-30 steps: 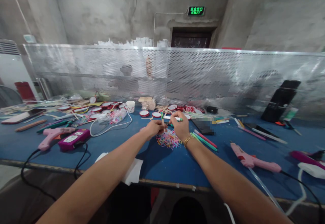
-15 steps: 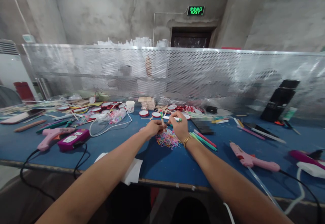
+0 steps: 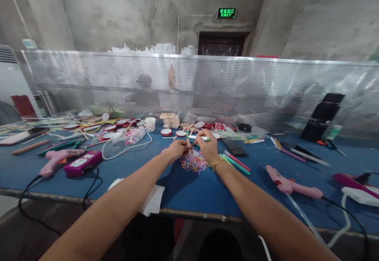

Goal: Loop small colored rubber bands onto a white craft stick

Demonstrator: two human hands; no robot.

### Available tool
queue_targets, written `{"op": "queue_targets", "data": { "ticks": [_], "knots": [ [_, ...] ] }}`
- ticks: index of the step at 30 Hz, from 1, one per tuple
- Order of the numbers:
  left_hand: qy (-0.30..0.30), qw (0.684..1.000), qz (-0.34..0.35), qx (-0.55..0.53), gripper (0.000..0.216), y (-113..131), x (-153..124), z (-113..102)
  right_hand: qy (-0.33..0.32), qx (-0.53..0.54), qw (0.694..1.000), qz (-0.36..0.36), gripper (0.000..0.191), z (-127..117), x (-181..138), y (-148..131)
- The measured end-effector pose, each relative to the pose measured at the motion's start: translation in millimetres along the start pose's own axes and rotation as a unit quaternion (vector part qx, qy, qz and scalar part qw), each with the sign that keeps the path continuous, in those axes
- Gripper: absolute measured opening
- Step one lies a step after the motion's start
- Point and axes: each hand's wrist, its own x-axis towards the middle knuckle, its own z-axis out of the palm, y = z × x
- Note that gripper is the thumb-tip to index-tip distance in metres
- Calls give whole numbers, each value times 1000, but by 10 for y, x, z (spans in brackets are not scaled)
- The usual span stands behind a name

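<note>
My left hand (image 3: 179,150) is closed on a small wooden stick (image 3: 187,139) held upright, with green at its top end. In my right hand (image 3: 208,146) is a white marker pen (image 3: 194,137) with a green end, pinched between the fingers. The pen's tip points left and meets or nearly meets the green part of the stick. Beneath both hands lies a heap of small multicoloured rubber bands (image 3: 194,163) on the blue table (image 3: 189,194). Just right of my right wrist are several coloured markers (image 3: 238,163), lying side by side.
Pink glue guns lie left (image 3: 56,160) and right (image 3: 291,185), with cords trailing. A purple box (image 3: 83,164) sits beside the left one. Behind are a paper cup (image 3: 150,124), stacked wooden pieces (image 3: 170,121) and red-rimmed discs (image 3: 166,132). A perforated metal screen (image 3: 251,83) closes off the back.
The whole view has shifted slightly, so things appear a little further left. Both hands keep their hold on the stick and the marker, with hardly any movement between them.
</note>
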Motion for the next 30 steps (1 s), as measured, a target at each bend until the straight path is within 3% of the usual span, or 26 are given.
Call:
{"op": "queue_targets", "data": {
  "ticks": [30],
  "knots": [
    [1, 1000, -17, 5, 28, 49, 55, -5, 6, -9, 1000, -17, 10, -31, 67, -27]
  ]
}}
